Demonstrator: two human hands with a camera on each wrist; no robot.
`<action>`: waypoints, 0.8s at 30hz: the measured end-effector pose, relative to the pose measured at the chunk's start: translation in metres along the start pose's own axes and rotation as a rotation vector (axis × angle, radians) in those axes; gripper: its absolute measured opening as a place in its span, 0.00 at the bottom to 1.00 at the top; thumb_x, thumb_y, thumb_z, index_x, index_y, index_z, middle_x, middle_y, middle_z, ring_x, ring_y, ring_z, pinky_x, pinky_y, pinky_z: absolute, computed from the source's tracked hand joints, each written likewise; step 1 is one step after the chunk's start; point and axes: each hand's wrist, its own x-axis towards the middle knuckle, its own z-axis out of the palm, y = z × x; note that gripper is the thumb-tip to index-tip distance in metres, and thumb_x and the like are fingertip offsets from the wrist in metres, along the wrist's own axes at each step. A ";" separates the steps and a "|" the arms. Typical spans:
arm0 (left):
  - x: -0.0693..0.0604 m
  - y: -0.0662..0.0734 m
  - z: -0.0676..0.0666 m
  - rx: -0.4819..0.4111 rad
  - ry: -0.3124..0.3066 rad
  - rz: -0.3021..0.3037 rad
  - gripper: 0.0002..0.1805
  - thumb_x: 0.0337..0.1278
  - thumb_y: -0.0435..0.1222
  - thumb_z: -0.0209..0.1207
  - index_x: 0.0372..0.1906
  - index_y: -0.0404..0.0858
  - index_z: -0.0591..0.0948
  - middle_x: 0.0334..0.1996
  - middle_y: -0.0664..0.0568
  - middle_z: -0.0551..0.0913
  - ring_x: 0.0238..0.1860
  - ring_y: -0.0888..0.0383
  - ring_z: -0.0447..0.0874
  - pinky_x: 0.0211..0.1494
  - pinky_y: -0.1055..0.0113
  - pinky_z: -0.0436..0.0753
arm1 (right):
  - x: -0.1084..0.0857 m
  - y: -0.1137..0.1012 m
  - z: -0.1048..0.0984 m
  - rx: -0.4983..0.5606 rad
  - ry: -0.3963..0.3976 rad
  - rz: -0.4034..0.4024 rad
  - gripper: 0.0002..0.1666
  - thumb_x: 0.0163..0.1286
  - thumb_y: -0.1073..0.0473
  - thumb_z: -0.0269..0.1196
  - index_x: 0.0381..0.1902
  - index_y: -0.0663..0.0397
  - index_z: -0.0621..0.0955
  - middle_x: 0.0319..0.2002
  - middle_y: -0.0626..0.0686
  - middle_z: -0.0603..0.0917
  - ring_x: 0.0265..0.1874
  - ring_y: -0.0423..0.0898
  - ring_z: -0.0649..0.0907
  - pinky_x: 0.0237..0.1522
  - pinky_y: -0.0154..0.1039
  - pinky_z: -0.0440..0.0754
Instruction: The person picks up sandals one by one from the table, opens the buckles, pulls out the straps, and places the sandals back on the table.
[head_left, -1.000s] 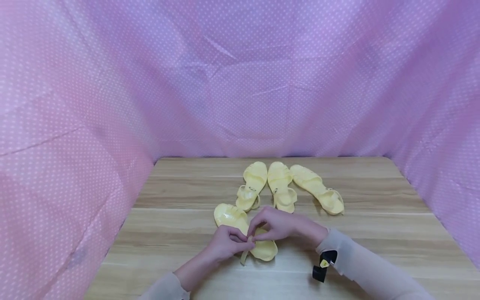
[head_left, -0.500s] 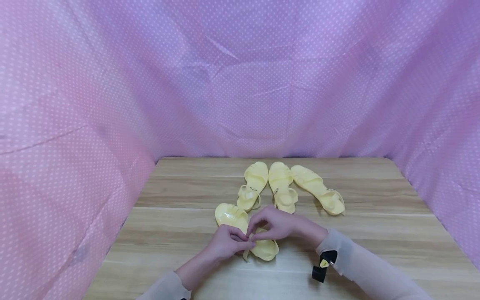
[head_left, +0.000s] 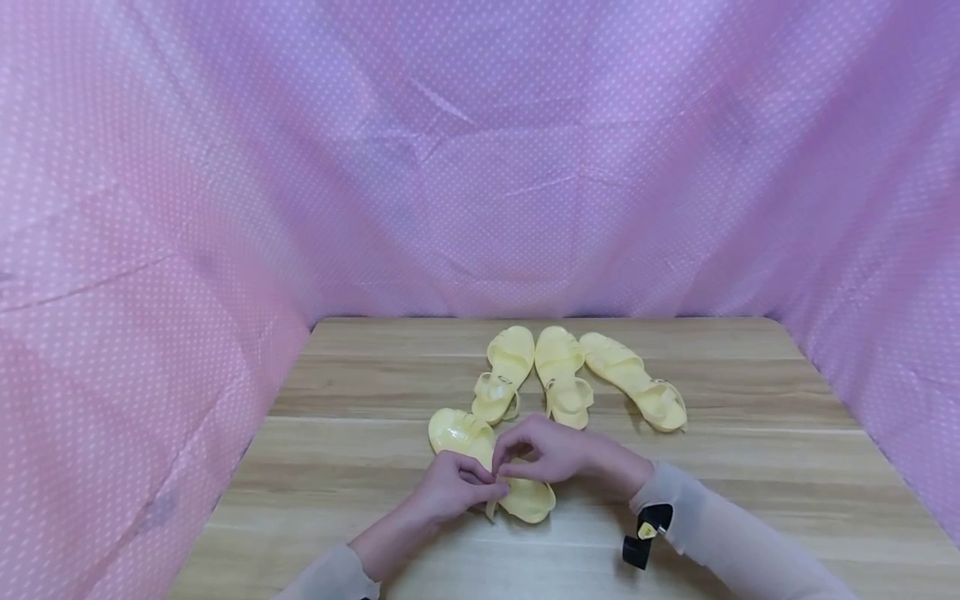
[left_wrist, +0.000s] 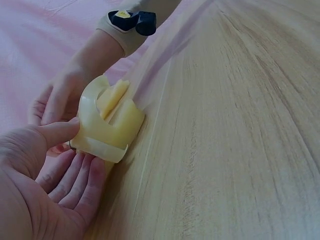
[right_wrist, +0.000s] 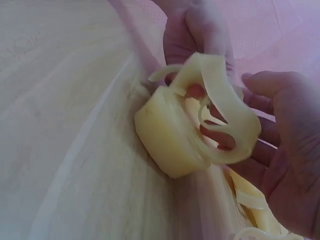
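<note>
A pale yellow sandal [head_left: 455,432] lies on the table in front of the person, its toe toward the far left. My left hand [head_left: 453,486] pinches its ankle strap [left_wrist: 102,149] between thumb and fingers, beside a small metal buckle [left_wrist: 72,146] mostly covered by the fingertips. From the other side my right hand [head_left: 547,450] reaches over the sandal and pinches the strap at the same spot, thumb and index finger nearly meeting the left fingertips. In the right wrist view the heel cup [right_wrist: 167,132] stands upright with the strap looping above it. Fingers hide where strap and buckle meet.
Behind lie several matching items: a left sandal [head_left: 512,358], a middle sandal [head_left: 558,358] and a right sandal [head_left: 615,358] slanting outward. They rest on a wood-grain table [head_left: 345,467]. Pink dotted cloth [head_left: 480,192] surrounds the table's back and sides.
The loose strap end below the left fingers has drawn up slightly and shows shorter. Both hands stay at the same spot, the right fingertips shifting a little; the other sandals have not moved.
</note>
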 end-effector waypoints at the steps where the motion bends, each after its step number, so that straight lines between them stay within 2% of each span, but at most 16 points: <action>1: 0.000 0.000 0.000 -0.005 -0.002 0.000 0.11 0.50 0.31 0.79 0.35 0.28 0.89 0.30 0.42 0.93 0.28 0.61 0.90 0.33 0.69 0.88 | 0.001 -0.001 0.001 -0.008 0.003 -0.003 0.05 0.79 0.59 0.65 0.44 0.47 0.88 0.42 0.43 0.92 0.45 0.30 0.88 0.53 0.32 0.89; 5: 0.000 -0.001 0.000 0.002 -0.009 0.001 0.11 0.51 0.31 0.78 0.37 0.29 0.89 0.31 0.42 0.93 0.29 0.61 0.90 0.34 0.69 0.88 | 0.002 -0.001 0.002 -0.020 0.013 0.024 0.03 0.76 0.60 0.68 0.40 0.46 0.88 0.38 0.41 0.91 0.42 0.28 0.87 0.51 0.31 0.89; 10: 0.000 -0.002 -0.001 0.028 -0.002 -0.007 0.11 0.52 0.32 0.78 0.37 0.30 0.89 0.29 0.43 0.93 0.27 0.61 0.89 0.32 0.69 0.87 | 0.000 -0.001 0.000 0.025 0.016 0.078 0.05 0.74 0.63 0.68 0.38 0.46 0.87 0.37 0.41 0.89 0.43 0.30 0.87 0.53 0.32 0.89; 19: 0.002 -0.002 -0.001 0.017 -0.001 0.007 0.12 0.51 0.32 0.79 0.38 0.30 0.89 0.30 0.42 0.93 0.26 0.61 0.89 0.32 0.68 0.87 | 0.005 -0.004 0.001 -0.003 0.010 0.054 0.03 0.76 0.59 0.68 0.41 0.48 0.88 0.39 0.43 0.92 0.44 0.30 0.88 0.54 0.31 0.88; 24: 0.003 0.000 -0.001 0.065 0.004 0.048 0.12 0.52 0.33 0.79 0.38 0.32 0.89 0.27 0.43 0.93 0.24 0.61 0.89 0.29 0.66 0.87 | 0.003 -0.005 0.001 -0.023 0.024 0.064 0.02 0.74 0.61 0.70 0.39 0.48 0.88 0.38 0.44 0.92 0.43 0.29 0.87 0.52 0.31 0.89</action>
